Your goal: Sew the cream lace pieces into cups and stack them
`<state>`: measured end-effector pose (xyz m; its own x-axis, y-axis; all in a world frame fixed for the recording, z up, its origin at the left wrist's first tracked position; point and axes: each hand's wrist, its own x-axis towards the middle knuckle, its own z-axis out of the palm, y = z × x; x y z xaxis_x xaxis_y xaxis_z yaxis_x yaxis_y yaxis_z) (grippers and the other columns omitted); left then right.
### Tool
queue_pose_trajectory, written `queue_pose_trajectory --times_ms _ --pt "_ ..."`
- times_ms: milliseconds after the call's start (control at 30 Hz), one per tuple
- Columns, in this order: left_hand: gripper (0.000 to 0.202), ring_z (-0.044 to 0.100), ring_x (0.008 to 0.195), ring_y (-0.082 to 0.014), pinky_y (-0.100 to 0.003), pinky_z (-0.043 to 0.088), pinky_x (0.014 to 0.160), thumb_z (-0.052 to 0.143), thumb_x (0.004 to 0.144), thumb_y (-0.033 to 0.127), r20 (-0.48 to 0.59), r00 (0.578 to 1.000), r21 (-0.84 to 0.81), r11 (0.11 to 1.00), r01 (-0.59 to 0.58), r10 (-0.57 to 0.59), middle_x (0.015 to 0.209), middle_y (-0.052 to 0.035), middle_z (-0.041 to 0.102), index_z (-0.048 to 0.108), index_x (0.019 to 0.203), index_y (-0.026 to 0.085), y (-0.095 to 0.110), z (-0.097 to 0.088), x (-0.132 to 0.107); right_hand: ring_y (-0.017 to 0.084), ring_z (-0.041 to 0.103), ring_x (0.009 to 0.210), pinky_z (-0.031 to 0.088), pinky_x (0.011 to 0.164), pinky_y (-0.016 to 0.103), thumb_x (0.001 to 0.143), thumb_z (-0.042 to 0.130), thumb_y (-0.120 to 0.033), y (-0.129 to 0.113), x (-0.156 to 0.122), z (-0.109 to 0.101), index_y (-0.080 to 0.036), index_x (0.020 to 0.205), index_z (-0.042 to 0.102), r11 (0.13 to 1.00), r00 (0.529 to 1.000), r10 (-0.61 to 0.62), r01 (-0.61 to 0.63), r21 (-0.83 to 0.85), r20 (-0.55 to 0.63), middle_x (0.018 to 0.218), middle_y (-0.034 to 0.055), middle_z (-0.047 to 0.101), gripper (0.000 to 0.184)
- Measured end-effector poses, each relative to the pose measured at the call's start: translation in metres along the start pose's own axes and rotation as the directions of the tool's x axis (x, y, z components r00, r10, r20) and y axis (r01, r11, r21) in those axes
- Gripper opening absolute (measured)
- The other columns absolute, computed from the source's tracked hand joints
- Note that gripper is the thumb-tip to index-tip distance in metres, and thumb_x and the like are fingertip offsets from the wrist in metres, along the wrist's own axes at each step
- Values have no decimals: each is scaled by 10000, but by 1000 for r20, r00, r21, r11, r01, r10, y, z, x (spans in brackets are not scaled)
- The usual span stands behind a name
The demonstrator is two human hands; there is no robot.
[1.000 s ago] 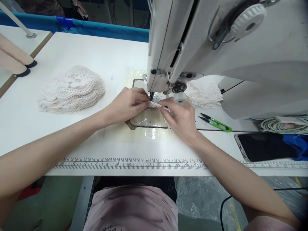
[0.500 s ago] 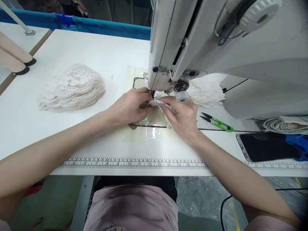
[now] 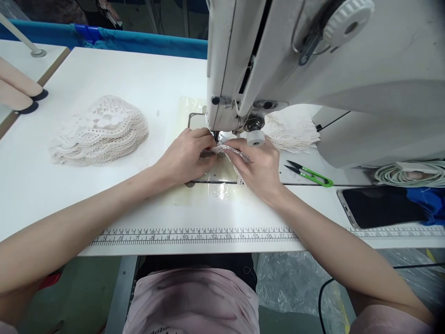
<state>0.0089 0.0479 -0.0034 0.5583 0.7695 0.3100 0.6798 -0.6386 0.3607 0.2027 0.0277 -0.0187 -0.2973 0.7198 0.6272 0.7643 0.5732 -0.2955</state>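
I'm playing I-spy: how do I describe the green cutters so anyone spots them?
Start at the big pale sewing machine. On the white work surface below it, look between the right hand and the dark-screened phone for the cutters. Unlike their neighbours, they have a bright green handle and two dark, pointed blades.

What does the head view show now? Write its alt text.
A person's left hand and right hand hold a narrow lace strip at a sewing machine. A lace pile lies to the left on the white table; green snips and a phone lie to the right.
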Motion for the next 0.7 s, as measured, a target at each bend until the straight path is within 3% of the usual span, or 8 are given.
queue_pose_trajectory --times_ms 367,700 --pt "139 616 797 -194 -340 453 799 502 838 210 -24 1000 16 1000 4 -4 915 -52 663 633 839 165 0 1 0 158 639 682 454 760 312 980 509 -337 -1 1 -1 -222 864 752 999 999 35 -35 6 42 742 14 737 293" --pt "205 652 868 -205 -367 426 829 500 866 221 -18 999 -34 999 -35 35 935 -47 703 698 841 174 -2 -5 -3 167 664 710 462 805 325 952 517 -238 -2 1 -3 -228 973 760 999 997 37 -38 9 75 780 1 754 244"
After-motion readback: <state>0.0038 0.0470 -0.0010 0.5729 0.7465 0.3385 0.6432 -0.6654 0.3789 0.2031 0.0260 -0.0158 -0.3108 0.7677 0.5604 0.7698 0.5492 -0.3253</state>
